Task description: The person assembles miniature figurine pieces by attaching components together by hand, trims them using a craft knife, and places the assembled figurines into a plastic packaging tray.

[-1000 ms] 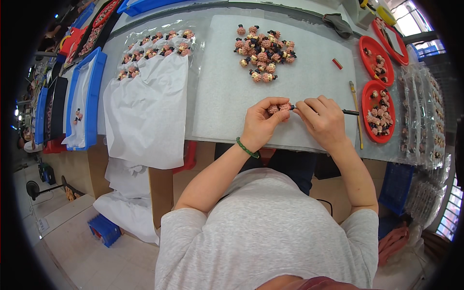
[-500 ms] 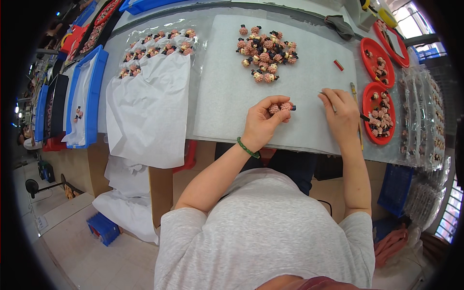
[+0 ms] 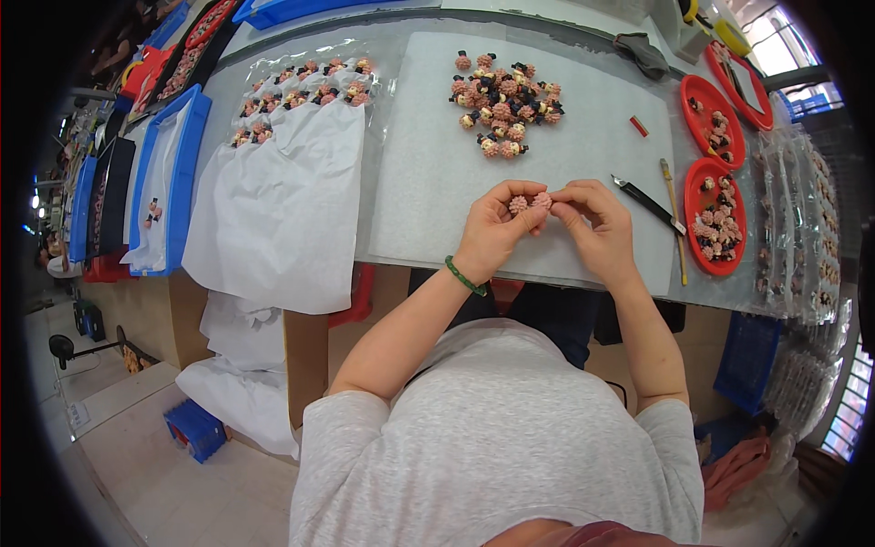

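Note:
My left hand, with a green bead bracelet at the wrist, is closed round small pink, bumpy figurine pieces above the near part of the white sheet. My right hand meets it from the right, thumb and fingertips pinching the right-hand pink figurine. My fingers hide most of what is held. Right of my right hand lies a black craft knife, its blade pointing up and left. Farther back on the sheet is a loose pile of pink figurines with black hats.
A thin brush lies beside the knife. Two red trays of figurines stand at the right, near stacked clear plastic packs. A small red stick lies behind. To the left are rows of figurines, white paper and a blue tray.
My right hand has let go of the craft knife, now lying on the table, and moved left to the held figurines. My left hand has stayed nearly in place.

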The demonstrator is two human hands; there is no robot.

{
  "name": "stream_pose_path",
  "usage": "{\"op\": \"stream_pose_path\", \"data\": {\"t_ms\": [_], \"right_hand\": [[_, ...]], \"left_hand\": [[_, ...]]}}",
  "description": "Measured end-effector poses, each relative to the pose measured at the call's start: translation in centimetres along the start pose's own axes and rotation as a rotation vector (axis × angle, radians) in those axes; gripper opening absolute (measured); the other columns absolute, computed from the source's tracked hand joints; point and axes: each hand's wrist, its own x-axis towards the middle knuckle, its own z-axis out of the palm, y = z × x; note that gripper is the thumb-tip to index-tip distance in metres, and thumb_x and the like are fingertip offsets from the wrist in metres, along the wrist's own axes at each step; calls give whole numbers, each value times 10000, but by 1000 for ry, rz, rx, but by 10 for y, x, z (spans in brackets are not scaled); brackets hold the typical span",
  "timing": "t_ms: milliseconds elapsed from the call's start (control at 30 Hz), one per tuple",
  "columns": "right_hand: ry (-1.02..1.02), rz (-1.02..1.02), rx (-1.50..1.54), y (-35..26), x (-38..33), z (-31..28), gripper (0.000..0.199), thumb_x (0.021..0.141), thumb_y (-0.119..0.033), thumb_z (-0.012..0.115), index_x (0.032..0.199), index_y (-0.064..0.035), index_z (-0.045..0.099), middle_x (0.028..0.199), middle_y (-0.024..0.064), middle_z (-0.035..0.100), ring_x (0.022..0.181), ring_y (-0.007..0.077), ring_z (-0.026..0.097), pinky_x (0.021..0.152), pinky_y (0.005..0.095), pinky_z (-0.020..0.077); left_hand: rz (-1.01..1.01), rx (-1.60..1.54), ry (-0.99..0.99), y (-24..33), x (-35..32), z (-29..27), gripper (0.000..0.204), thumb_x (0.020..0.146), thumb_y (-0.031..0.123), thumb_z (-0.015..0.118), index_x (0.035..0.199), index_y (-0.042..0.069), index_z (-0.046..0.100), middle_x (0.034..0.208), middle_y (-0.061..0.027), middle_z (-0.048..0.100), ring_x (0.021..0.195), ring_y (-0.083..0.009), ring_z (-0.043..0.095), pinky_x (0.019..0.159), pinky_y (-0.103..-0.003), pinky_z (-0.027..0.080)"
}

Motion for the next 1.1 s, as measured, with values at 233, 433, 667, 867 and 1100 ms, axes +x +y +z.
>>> {"op": "stream_pose_path", "data": {"t_ms": [233,433,667,867,1100], "right_hand": [[-36,33,134,-10,4,-14,112,812,22,565,921,29,588,912,71,550,808,121,548,730,232,439],[-148,157,131,-32,6,-3,127,797,-4,597,919,31,581,844,67,607,774,117,584,726,240,456],[-60,286,249,-19,4,9,111,792,-25,625,880,34,594,810,71,627,739,118,601,677,223,483],[-23,336,357,-7,0,21,203,865,-177,571,882,21,616,810,55,619,715,109,576,629,217,463],[25,205,43,3,-10,34,193,859,-183,584,884,5,618,797,21,592,723,72,506,654,199,410]], "left_hand": [[-100,-384,-33,16,-4,2,395,890,94,482,1245,-18,350,1123,-107,498,966,-142,543,837,-263,453],[15,45,104,20,-5,-2,376,869,25,495,1216,-52,374,1050,-122,547,929,-169,568,812,-267,476],[75,154,54,17,-17,7,368,816,-2,575,1165,-63,475,1042,-91,553,898,-123,555,804,-251,479],[-43,246,38,38,-26,-2,399,788,-14,607,1168,-48,490,1041,-68,562,931,-111,538,804,-231,478],[529,927,439,169,-9,-73,336,742,63,641,1059,-23,572,864,-52,597,743,-94,545,690,-236,485]]}}
